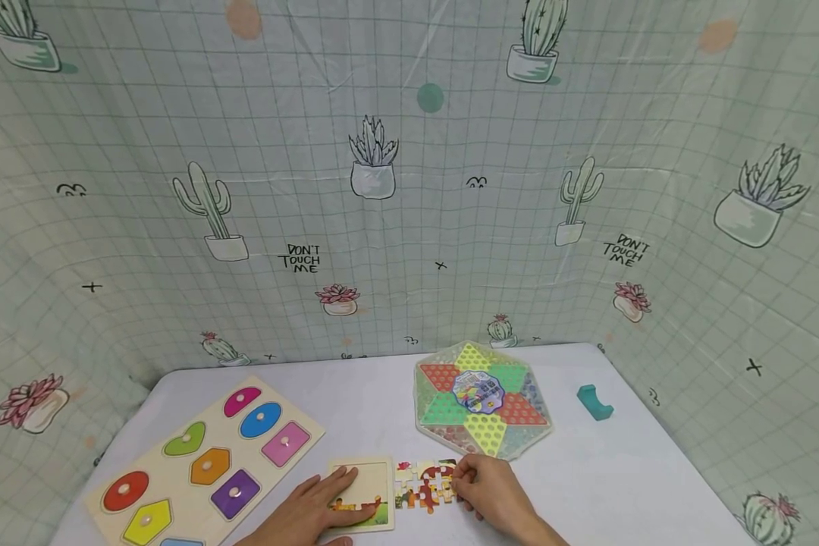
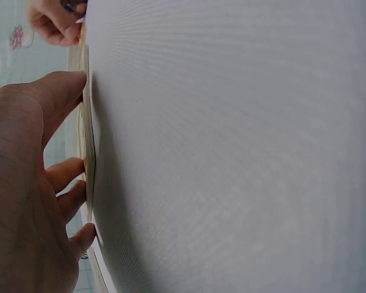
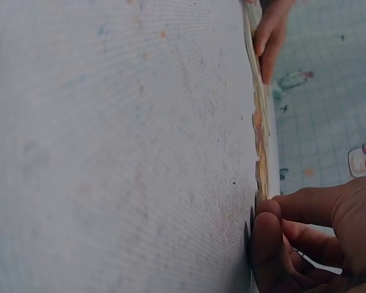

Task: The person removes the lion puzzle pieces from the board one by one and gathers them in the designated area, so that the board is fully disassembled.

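Note:
My left hand (image 1: 312, 506) lies with spread fingers on a wooden puzzle tray (image 1: 374, 478). Some picture pieces (image 1: 383, 516) fill the tray's lower part; its upper part shows bare wood. Right beside the tray, a patch of loose jigsaw pieces (image 1: 426, 489) lies on the table, partly joined, with gaps. At this patch's right edge my right hand (image 1: 494, 493) pinches a puzzle piece between thumb and forefinger, mostly hidden by the fingertips. In the right wrist view, the fingertips (image 3: 268, 210) are down at the end of the row of pieces (image 3: 261, 146).
A wooden shape board (image 1: 198, 504) with colourful knobbed shapes lies at the left. Behind the pieces sits a hexagonal Chinese checkers board (image 1: 444, 434). A teal curved block (image 1: 594, 403) rests at the far right of the white table (image 1: 628, 485). Patterned cloth (image 1: 409, 227) surrounds the table.

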### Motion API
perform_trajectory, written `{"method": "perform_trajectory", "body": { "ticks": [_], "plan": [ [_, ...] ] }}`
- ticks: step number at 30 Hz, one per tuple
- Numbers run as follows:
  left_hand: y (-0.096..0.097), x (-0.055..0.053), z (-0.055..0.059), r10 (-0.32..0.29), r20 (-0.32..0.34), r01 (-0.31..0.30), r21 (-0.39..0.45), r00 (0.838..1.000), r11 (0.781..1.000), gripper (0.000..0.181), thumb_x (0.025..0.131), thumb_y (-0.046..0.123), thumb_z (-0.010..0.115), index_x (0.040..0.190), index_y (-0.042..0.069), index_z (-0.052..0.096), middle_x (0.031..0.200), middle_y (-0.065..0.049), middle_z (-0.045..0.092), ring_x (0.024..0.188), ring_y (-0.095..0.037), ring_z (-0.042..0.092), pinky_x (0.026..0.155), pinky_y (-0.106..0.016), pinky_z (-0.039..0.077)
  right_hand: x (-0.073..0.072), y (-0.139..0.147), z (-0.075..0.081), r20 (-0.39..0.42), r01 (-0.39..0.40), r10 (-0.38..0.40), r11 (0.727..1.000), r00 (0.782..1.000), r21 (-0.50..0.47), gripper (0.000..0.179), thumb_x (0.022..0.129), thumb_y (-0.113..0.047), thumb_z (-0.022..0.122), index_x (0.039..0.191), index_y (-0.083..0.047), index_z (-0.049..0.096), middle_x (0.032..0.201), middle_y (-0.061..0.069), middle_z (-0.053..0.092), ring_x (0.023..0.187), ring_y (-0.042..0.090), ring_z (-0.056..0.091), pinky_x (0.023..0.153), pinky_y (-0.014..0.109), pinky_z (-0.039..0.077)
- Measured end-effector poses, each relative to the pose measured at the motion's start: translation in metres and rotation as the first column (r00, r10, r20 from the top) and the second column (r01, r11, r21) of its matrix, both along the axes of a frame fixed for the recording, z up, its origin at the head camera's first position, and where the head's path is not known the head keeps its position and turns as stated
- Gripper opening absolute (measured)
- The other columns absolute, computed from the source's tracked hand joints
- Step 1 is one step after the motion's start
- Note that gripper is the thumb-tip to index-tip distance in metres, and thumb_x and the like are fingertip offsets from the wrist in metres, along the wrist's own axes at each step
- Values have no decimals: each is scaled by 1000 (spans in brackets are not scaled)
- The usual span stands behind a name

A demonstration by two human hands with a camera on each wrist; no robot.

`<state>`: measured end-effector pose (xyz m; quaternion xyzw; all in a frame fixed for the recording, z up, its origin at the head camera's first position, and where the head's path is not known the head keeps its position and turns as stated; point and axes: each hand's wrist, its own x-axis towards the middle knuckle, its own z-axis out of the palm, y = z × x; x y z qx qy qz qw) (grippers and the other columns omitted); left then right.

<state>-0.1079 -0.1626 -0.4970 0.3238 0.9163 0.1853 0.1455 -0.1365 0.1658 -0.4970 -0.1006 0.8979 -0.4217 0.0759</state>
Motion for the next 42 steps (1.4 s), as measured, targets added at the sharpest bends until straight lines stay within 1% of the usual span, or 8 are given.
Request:
{"method": "perform_trajectory", "body": {
  "ticks": [2,4,9,11,13,21,30,42],
  "plan": [
    [0,0,0,0,-2,0,0,1000,1000,47,98,62,44,144,53,48,160,-12,37,147,-39,31,111,-68,29,0,0,1,-10,-11,11,1000,1000,13,9,88,-11,72,82,-14,66,62,-7,59,43,7,52,37,21,40],
    [0,0,0,0,-6,0,-2,1000,1000,47,98,62,44,144,53,48,160,-12,37,146,-39,31,111,-68,30,1,1,1,-45,-25,26,999,999,25,8,86,-11,74,85,-13,66,64,-8,57,44,5,51,38,21,41],
    [0,0,-2,-1,-13,1,-4,1000,1000,47,98,62,45,144,53,48,159,-12,37,146,-39,32,110,-68,31,2,4,3,-131,-71,83,993,988,93,18,77,-17,83,90,-17,70,72,-10,54,58,-1,47,52,21,41],
    [0,1,-1,-1,-11,1,-5,1000,1000,47,98,62,46,144,53,47,160,-12,37,147,-39,31,111,-68,30,2,4,3,-146,-86,104,989,984,123,20,76,-19,85,89,-19,71,75,-10,54,64,0,44,57,22,39],
    [0,1,-1,-2,-13,2,-6,1000,1000,47,98,62,45,144,53,47,160,-13,37,147,-39,31,111,-68,30,1,4,3,-166,-93,117,985,979,143,21,74,-19,86,88,-20,71,75,-10,53,65,-1,43,58,21,39],
    [1,2,2,7,4,-7,-13,1000,1000,46,97,62,46,143,53,48,160,-12,37,147,-39,31,112,-68,29,2,3,4,-183,-99,130,981,975,169,21,74,-20,86,84,-20,68,75,-10,51,65,0,42,58,22,37],
    [1,1,1,7,14,-7,-25,1000,1000,47,97,62,46,143,54,48,160,-11,36,148,-38,30,112,-67,28,3,4,4,-196,-94,130,979,972,180,22,74,-22,87,82,-21,67,74,-10,51,65,-1,42,58,22,37],
    [0,1,2,8,16,-7,-1,1000,1000,48,97,63,45,144,52,48,161,-12,35,148,-40,29,113,-68,27,3,4,4,-198,-106,146,974,969,199,18,75,-23,87,79,-23,69,74,-10,50,64,0,40,56,22,36]
  ]
}}
